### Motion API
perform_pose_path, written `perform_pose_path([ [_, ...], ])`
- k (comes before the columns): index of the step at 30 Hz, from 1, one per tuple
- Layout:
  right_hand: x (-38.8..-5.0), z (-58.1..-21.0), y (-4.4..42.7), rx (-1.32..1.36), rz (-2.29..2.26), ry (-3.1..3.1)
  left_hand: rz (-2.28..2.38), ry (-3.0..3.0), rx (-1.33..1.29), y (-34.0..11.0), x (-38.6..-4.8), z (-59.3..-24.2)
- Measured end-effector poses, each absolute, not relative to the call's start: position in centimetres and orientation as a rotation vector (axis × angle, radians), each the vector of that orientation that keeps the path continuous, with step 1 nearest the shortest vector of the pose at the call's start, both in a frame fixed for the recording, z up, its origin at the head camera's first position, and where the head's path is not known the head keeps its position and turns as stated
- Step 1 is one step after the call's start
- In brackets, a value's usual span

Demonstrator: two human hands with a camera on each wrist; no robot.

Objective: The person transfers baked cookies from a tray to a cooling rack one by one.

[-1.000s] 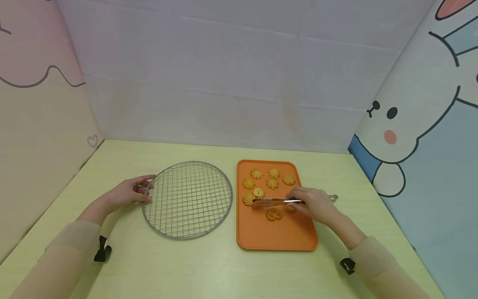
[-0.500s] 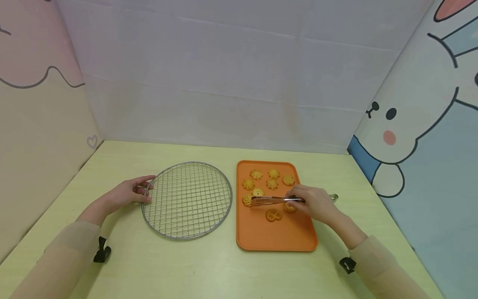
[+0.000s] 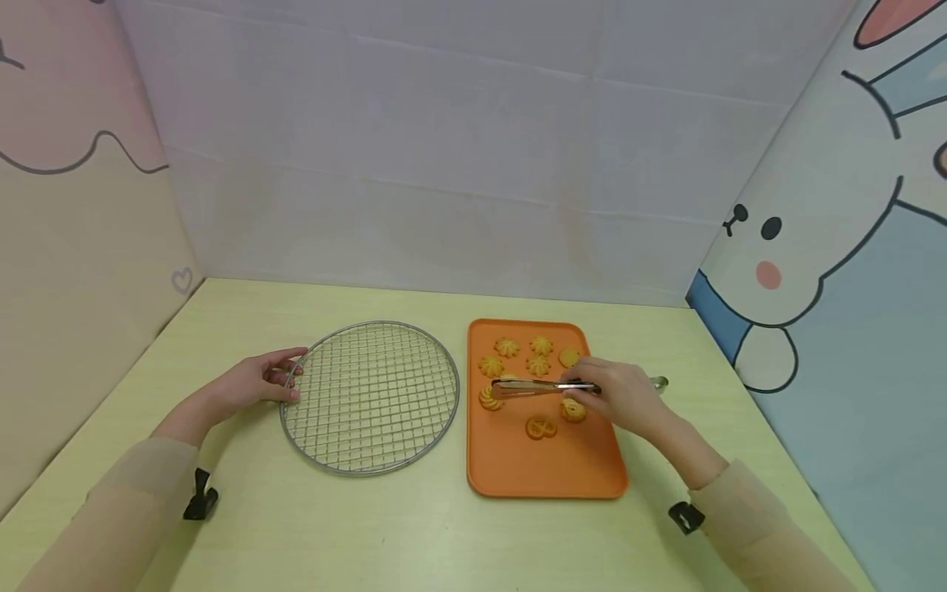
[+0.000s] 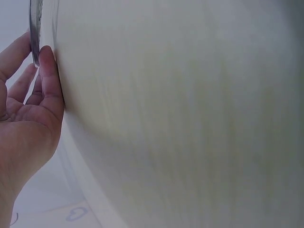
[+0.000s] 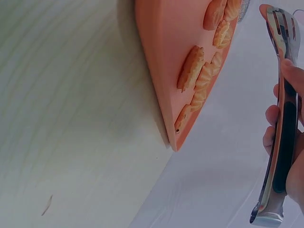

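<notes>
At the right edge of the frame, the right hand [image 5: 297, 175] gripped metal tongs [image 5: 285, 142] with a dark handle inlay, standing roughly upright in frame, slotted tip at upper right and hinge end at lower right. The orange tray [image 5: 154, 61] ran from the top centre to a corner near mid-frame, bearing several golden cookies [image 5: 191, 69], some overlapping in view. Pale grained tabletop [image 5: 71, 118] filled the left, with a small brownish mark [image 5: 47, 205] at lower left; whitish backdrop [image 5: 199, 180] occupied lower centre.
</notes>
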State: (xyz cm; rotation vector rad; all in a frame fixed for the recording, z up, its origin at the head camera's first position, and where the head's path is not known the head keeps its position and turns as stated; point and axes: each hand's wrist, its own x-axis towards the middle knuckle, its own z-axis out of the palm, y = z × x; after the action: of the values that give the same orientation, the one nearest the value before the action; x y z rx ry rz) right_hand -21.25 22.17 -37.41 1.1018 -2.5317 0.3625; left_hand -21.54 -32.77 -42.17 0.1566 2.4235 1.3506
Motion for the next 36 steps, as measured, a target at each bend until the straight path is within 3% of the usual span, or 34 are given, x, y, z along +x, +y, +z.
perform_pose_path([
  [21, -23.0, -34.0, 17.7, 1.164, 0.348, -2.408, 1.371, 2.401, 0.142, -33.0, -21.5, -42.3],
  [36, -23.5, -35.1, 13.4, 1.11, 0.413, -2.381, 1.367, 2.401, 0.144, -32.8, -21.7, -42.2],
])
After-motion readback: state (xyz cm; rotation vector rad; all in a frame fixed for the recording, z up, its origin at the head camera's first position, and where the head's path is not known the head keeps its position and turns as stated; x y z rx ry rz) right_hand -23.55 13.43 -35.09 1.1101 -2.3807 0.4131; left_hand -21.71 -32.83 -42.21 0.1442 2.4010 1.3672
